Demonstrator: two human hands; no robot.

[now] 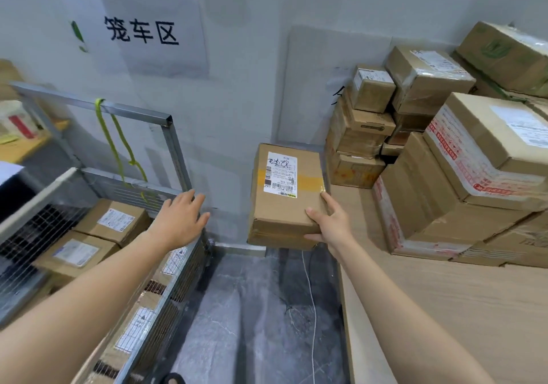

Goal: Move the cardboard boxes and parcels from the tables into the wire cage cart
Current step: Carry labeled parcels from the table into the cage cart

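**One box in hand, between table and cart**

On my feed the right hand (329,223) grips a brown box (284,202) by its near right corner. The thumb lies on the top face, the forefinger runs along the right edge, and the other fingers curl under the bottom. The box is clear of the tabletop, level, over the strip of grey floor (261,309) between the table (444,309) and the cart (167,125). It sits just beside the table's left edge and apart from the cart. A white label (280,173) and a band of yellow tape cross its top.

My left hand (181,220) is stretched out palm down over the cart's near corner, fingers straight and slightly spread, holding nothing. I cannot tell whether it touches the wire rail under it.

Inside the cart I see packed boxes (115,220) with white labels, lying flat below the rim. A green strap (112,137) hangs from the cart's top bar.

On the table, a stack of boxes (474,176) stands against the wall to the right, several layers high. A white cord (311,309) trails down across the floor by the table's edge. A sign (142,32) with black characters hangs on the wall above the cart.
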